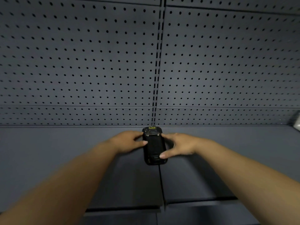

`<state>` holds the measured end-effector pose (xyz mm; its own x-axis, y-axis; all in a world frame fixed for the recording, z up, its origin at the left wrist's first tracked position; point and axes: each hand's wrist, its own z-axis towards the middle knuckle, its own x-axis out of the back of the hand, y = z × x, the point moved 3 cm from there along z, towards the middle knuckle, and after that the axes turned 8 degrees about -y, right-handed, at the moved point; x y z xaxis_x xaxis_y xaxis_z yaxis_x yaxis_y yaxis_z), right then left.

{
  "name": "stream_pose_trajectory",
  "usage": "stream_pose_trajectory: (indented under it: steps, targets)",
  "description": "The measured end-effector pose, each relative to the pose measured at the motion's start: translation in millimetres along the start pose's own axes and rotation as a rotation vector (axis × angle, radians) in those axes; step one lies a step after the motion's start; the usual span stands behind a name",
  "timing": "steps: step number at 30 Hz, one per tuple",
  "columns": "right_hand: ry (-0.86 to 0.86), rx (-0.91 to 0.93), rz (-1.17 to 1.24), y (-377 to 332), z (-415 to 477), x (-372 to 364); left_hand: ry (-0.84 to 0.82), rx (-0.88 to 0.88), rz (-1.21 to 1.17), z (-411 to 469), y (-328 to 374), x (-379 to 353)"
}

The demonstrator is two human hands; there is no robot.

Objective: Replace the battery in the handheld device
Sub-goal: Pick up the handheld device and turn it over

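Observation:
A black handheld device (154,146) lies back side up on a dark grey shelf (65,151), close to the back wall, with a small yellow label at its far end. My left hand (129,141) touches its left edge, thumb and fingers spread against the side. My right hand (177,146) rests against its right edge, with the thumb on the lower back cover near a latch. Both hands frame the device from the sides. No separate battery is in view.
A dark pegboard wall (97,62) rises behind the shelf, split by a slotted vertical upright (156,78). A seam runs down the shelf under the device. Something pale (297,122) shows at the far right edge. The shelf's front edge lies near the bottom.

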<state>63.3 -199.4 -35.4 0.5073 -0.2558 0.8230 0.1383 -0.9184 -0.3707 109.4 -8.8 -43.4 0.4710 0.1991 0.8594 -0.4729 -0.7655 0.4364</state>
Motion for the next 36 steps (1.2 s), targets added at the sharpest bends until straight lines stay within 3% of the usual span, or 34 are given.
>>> stream_pose_trajectory:
  steps: [7,19,26,36]
  targets:
    - [0.042,0.044,-0.047,-1.1,-1.8,-10.6,0.107,-0.021,0.282,15.6,6.4,13.6]
    - [0.040,0.009,-0.061,-4.0,-1.5,-8.4,0.001,-0.009,0.784,19.8,21.5,23.0]
    - [0.051,0.007,-0.072,-4.2,-1.8,-8.8,0.018,-0.016,0.818,23.3,19.4,19.7]
    - [0.066,0.020,-0.055,-6.7,-4.1,-8.4,0.115,0.034,0.635,27.2,19.5,12.9]
